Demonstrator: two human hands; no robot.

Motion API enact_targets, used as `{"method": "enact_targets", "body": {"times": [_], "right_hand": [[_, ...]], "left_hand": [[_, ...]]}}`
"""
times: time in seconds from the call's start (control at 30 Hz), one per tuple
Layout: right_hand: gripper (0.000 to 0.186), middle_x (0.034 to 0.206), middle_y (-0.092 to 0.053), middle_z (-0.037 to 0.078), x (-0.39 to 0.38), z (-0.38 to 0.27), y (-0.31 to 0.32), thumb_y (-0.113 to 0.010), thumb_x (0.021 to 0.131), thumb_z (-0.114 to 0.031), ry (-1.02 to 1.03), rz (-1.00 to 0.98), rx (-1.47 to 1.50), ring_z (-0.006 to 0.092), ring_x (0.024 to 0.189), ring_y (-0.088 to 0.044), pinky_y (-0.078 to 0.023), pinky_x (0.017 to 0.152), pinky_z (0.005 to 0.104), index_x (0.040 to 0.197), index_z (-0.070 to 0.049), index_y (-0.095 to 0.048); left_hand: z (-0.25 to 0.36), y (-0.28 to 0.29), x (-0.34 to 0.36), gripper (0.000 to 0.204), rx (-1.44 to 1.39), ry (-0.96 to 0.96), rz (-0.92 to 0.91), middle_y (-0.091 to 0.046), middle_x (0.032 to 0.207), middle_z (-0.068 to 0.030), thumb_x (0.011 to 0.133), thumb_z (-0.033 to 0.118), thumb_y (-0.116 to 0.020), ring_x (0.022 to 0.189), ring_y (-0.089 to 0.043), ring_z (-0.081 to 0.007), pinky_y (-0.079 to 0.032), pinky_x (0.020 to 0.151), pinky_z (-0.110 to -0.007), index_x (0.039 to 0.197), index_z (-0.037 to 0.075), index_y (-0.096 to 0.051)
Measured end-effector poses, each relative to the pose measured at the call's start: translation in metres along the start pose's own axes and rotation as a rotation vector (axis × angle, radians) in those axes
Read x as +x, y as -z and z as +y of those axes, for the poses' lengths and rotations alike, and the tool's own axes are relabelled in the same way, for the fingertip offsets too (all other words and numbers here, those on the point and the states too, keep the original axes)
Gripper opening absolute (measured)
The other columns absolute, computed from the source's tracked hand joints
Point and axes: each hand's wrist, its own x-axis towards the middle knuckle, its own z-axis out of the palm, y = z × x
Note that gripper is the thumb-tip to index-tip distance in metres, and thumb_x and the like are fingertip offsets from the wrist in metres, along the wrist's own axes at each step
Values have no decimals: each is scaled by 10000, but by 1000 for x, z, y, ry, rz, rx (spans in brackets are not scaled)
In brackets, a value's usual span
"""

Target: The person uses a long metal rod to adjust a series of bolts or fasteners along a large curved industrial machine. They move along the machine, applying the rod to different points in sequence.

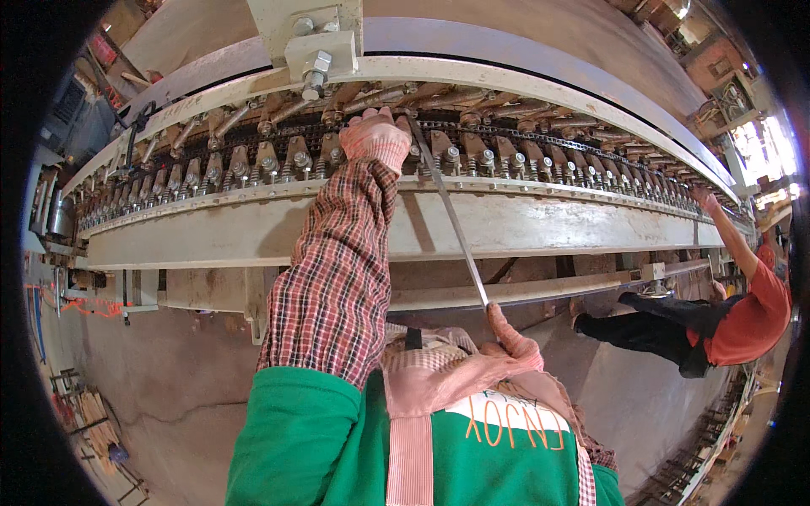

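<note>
My left hand (377,139), in a pale pink glove, reaches into a long machine at a row of spring-loaded bolts (472,158) and a chain (540,135). Its fingers are bent downward, and what they grip is hidden. Close to my body, my right hand (513,341), also gloved, is closed round the near end of a long, flat metal bar (454,215). The bar slants up and away across the machine's pale front beam (523,228). Its far end lies among the brackets, just right of my left hand.
A bracket with a large bolt (316,72) stands above the row, near my left hand. A lower rail (506,293) runs in front of the machine. At the far right, a person in an orange shirt (747,316) reaches a hand (707,201) to the same machine.
</note>
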Motion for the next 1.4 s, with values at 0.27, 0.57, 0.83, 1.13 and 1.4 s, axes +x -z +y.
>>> {"method": "enact_targets", "body": {"times": [0.27,0.57,0.83,1.13,1.4], "right_hand": [[706,1500,-512,117,6,-25,11,-755,918,-96,92,-88,-253,124,1344,-480,-387,1094,260,1532,-28,-411],[614,1407,-588,96,31,39,-4,-725,942,-104,94,-130,76,116,1200,-582,-467,1000,245,1495,-22,-469],[525,1326,-638,75,-15,41,14,-708,968,-165,15,-63,224,96,1157,-597,-472,975,236,1444,-25,-537],[463,1270,-678,76,-93,-9,-14,-705,980,-241,-57,109,520,101,1146,-609,-474,976,239,1377,-23,-609],[511,1344,-638,96,-86,55,13,-714,967,-205,47,172,493,122,1209,-587,-452,1023,250,1418,-18,-562]], "left_hand": [[-1,-9,-3,448,43,-75,134,-701,1156,-67,953,516,-536,1034,-686,-303,-554,863,-476,1158,155,-704],[-32,-36,4,517,-64,-114,253,-691,1190,-150,945,538,-546,1078,-666,-349,-546,891,-496,1164,99,-708],[-2,-17,-189,523,-1395,-164,-134,-718,1123,-157,944,410,-691,940,-700,-248,-600,800,-344,1248,-13,-639],[50,34,-207,459,-1577,93,-842,-735,897,-143,981,383,-622,577,-651,-153,-556,491,-295,1209,-15,-652],[87,26,-189,516,-965,-297,-827,-721,959,-138,991,437,-618,807,-694,-249,-563,736,-338,1292,17,-616]]}}
